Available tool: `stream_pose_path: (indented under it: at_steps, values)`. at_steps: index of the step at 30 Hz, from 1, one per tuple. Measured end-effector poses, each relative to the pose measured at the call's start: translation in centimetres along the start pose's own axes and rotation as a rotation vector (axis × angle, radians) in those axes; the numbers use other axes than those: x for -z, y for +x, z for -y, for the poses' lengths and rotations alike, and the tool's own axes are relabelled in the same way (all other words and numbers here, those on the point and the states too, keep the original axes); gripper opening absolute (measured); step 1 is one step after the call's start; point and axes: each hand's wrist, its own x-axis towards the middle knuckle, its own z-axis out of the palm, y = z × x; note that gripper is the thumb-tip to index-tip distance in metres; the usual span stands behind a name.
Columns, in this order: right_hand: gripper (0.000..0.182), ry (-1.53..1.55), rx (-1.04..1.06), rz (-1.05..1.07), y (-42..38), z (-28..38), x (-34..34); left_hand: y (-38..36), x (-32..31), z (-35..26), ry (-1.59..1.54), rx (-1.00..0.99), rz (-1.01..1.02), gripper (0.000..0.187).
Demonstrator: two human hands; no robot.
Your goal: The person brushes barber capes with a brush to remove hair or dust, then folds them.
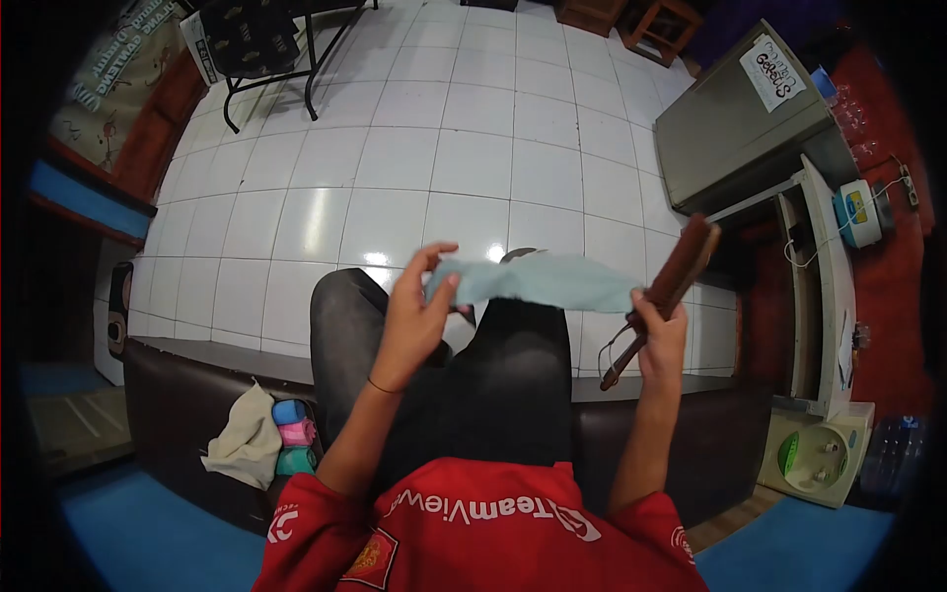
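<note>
A light blue cloth (pixel 538 279) stretches between my two hands above my knees. My left hand (pixel 419 306) grips its left end, with the fingers curled and the thumb against the fabric. In my right hand (pixel 661 331) is a long brown brush (pixel 683 259), tilted with its broad end up and its thin handle end down; a cord loop hangs from the handle. The cloth's right end meets the thumb and fingers of that same hand.
Beside my left thigh on the dark bench (pixel 178 414) lie a cream cloth (pixel 247 436) and several rolled coloured cloths (pixel 296 432). A grey fridge (pixel 740 128), an open cabinet (pixel 824 286) and a water dispenser (pixel 814 459) stand to the right. A folding chair (pixel 311 69) is ahead.
</note>
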Motion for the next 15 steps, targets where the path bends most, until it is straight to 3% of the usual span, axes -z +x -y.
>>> stream_pose_path:
  at_steps: [2, 6, 11, 13, 15]
  values:
    - [0.029, 0.098, 0.049, 0.079, -0.8, 2.0, 0.3, 0.2, 0.4, -2.7, 0.072, -0.107, -0.029, 0.030]
    - [0.031, 0.005, 0.031, 0.127, -3.9, 2.8, 2.1, -2.6, 2.1, -4.4, 0.280, -0.080, -0.071, 0.028]
    - [0.031, -0.296, -0.248, 0.171, -7.6, -2.9, 4.5, -6.5, 4.5, 1.2, 0.523, -0.004, 0.014, 0.028]
    - [0.031, -0.412, -0.281, 0.304, -8.4, -6.2, 5.5, -7.9, 5.4, 3.9, 0.790, -0.045, 0.095, 0.031]
    - [0.030, -0.410, -0.314, 0.384, -9.5, -8.4, 6.5, -9.2, 4.9, 5.2, 0.826, -0.019, 0.085, 0.034]
